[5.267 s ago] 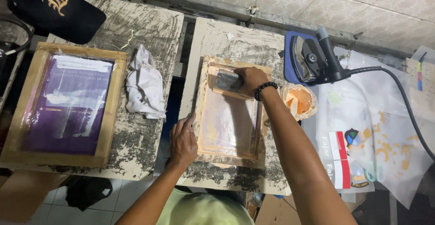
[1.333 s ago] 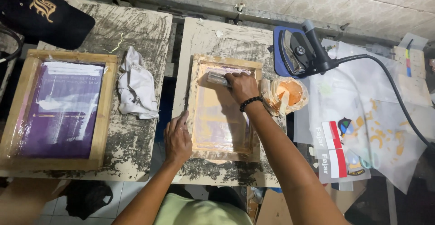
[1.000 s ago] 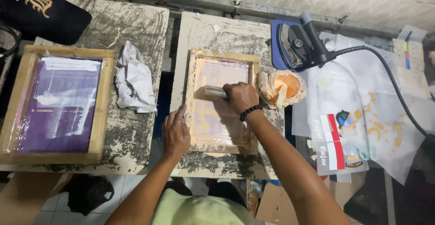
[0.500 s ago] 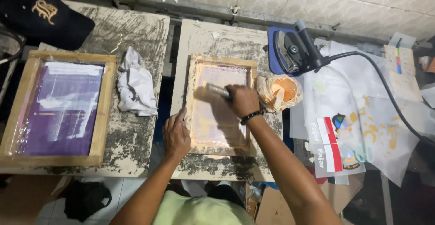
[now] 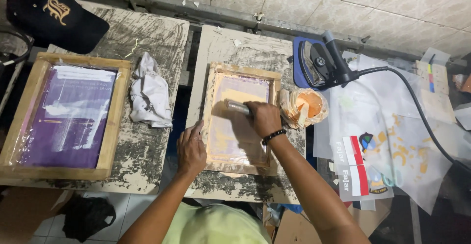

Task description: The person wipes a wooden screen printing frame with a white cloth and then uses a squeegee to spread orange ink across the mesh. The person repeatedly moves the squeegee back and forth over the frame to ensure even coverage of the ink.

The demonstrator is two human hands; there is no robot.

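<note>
- Left hand (image 5: 190, 148): flat, fingers together and extended, pressing the left rail of the small wooden screen frame (image 5: 240, 119); grips nothing.
- Right hand (image 5: 264, 118): closed around a squeegee (image 5: 238, 107), blade on the mesh in the upper half of the frame; dark bracelet at the wrist.
- Frame lies flat on the paint-crusted centre board (image 5: 230, 52).
- Just right of the frame: open tub of orange ink (image 5: 304, 107).
- Left board: crumpled white rag (image 5: 149, 96), then a larger frame with purple screen (image 5: 68, 116).
- Far right: iron (image 5: 319, 65) on blue pad, black cord trailing over printed sheets (image 5: 387, 141).
- Far left corner: black cap (image 5: 51, 15).
</note>
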